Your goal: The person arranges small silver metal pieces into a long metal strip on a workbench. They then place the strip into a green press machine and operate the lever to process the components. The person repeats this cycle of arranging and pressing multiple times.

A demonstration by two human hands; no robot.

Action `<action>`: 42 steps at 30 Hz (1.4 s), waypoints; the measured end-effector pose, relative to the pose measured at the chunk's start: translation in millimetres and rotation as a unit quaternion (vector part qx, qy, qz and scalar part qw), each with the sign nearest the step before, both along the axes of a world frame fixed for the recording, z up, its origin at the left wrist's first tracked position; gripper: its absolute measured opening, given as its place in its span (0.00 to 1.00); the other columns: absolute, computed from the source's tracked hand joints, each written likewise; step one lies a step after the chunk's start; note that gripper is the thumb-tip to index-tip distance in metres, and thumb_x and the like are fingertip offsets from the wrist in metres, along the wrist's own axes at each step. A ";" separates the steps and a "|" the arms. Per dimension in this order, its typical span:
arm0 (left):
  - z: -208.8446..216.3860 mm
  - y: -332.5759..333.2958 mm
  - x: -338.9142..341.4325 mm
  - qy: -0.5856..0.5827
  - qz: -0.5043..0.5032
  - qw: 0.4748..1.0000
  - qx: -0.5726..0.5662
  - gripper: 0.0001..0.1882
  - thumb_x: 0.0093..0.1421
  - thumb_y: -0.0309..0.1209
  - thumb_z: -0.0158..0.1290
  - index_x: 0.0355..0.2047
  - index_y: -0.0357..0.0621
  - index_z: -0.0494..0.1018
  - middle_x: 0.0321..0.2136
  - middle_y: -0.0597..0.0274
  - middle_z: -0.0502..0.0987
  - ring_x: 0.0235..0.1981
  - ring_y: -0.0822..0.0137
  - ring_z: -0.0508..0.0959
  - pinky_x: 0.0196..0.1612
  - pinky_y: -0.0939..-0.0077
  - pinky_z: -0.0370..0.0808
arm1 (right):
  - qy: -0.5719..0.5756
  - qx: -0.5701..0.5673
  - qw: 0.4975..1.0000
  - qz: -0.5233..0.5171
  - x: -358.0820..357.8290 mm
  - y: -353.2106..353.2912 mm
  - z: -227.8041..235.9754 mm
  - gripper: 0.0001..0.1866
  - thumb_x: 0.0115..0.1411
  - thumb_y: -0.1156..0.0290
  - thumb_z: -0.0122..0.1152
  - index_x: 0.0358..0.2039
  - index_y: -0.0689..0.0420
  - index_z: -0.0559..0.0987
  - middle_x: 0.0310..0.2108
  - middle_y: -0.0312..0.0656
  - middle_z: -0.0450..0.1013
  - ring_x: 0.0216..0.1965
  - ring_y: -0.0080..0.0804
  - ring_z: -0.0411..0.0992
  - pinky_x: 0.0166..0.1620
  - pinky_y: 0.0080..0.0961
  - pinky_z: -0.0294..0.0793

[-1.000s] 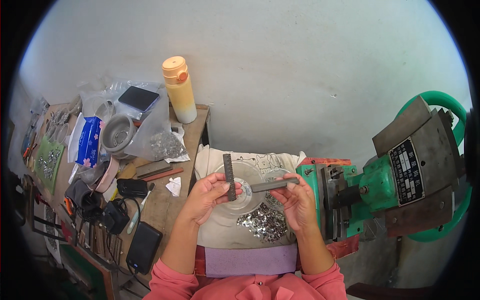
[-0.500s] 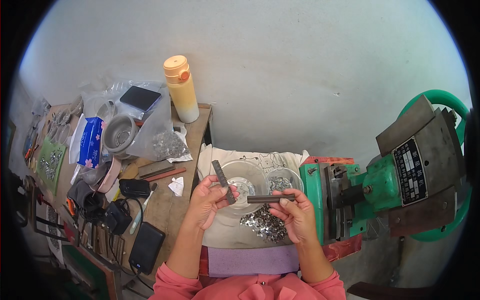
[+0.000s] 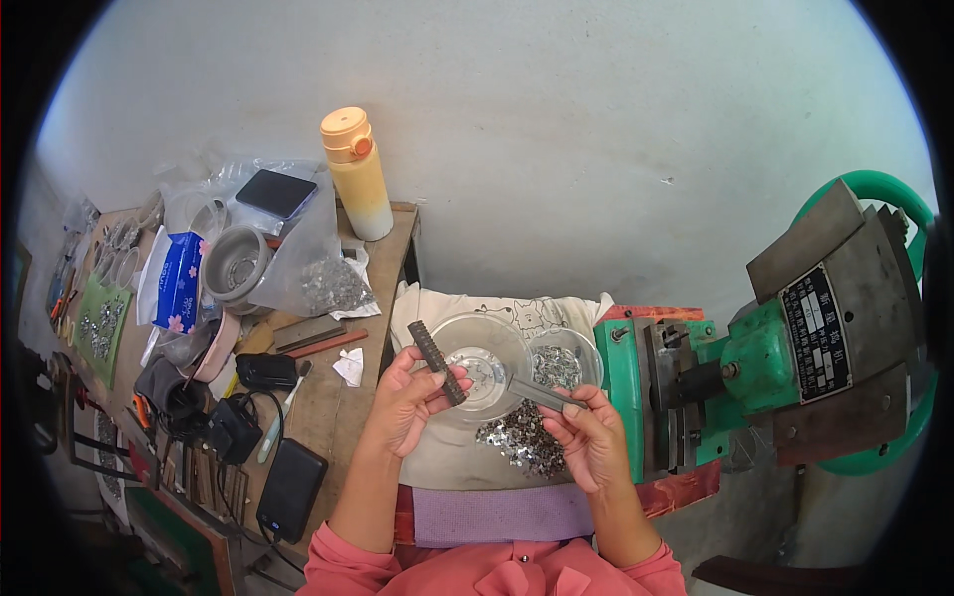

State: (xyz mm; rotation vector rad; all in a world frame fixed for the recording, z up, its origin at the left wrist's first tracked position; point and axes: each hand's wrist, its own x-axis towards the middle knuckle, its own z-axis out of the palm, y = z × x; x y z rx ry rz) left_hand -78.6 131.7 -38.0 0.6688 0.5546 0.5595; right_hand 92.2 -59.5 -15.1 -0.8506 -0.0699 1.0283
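Between the thumb and fingers of my left hand (image 3: 405,409) is a dark metal bar with toothed edges (image 3: 433,356), its upper end leaning left. My right hand (image 3: 590,433) pinches a smooth grey metal bar (image 3: 542,393) that slants up to the left. The two bars are apart. Under them, on a pale printed cloth (image 3: 447,467), stands a clear round tub (image 3: 513,338) with a few small shiny pieces in it. A smaller clear tub (image 3: 594,360) of small metal pieces is beside it. A loose pile of metal pieces (image 3: 522,437) lies below the tubs.
At right stands a green press machine (image 3: 760,368) with a green handwheel (image 3: 874,184). The wooden table (image 3: 333,422) at left carries a yellow bottle (image 3: 360,189), a phone (image 3: 277,194), a blue tissue pack (image 3: 181,283), a grey bowl (image 3: 260,288), a black power bank (image 3: 292,492) and a toothbrush (image 3: 273,434).
The bar in my right hand has swung from nearly level to a slant, its left end now higher. The toothed bar has shifted slightly left and turned a little in my left hand.
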 end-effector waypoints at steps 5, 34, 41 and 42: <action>6.7 -4.6 2.0 0.015 0.006 1.000 0.022 0.18 0.63 0.23 0.54 0.51 0.46 0.63 0.41 0.44 0.79 0.45 0.52 0.83 0.49 0.56 0.82 | 0.072 0.012 0.996 0.057 2.7 -5.2 -6.7 0.17 0.63 0.84 0.57 0.52 0.62 0.71 0.50 0.49 0.74 0.52 0.41 0.78 0.50 0.28 0.85; -2.3 -16.1 1.9 -0.063 0.014 0.998 0.020 0.11 0.72 0.34 0.47 0.52 0.45 0.65 0.50 0.43 0.77 0.51 0.47 0.80 0.53 0.55 0.80 | -0.754 -0.048 0.651 0.071 -14.0 31.4 12.1 0.22 0.60 0.74 0.64 0.56 0.53 0.76 0.30 0.42 0.76 0.29 0.39 0.76 0.31 0.32 0.75; -1.5 -22.2 2.3 -0.061 0.026 0.998 0.020 0.11 0.72 0.34 0.47 0.51 0.46 0.66 0.48 0.46 0.78 0.50 0.50 0.81 0.51 0.59 0.81 | -0.808 -0.107 0.569 0.109 -18.8 41.5 13.1 0.23 0.61 0.69 0.63 0.58 0.49 0.76 0.25 0.39 0.69 0.26 0.39 0.74 0.29 0.35 0.74; -1.9 -22.9 2.8 -0.063 0.026 0.997 0.022 0.11 0.72 0.34 0.47 0.51 0.46 0.66 0.48 0.47 0.78 0.49 0.51 0.81 0.51 0.59 0.82 | -0.808 -0.118 0.566 0.110 -18.8 42.0 11.7 0.23 0.61 0.70 0.63 0.58 0.48 0.77 0.25 0.40 0.69 0.26 0.39 0.74 0.29 0.36 0.74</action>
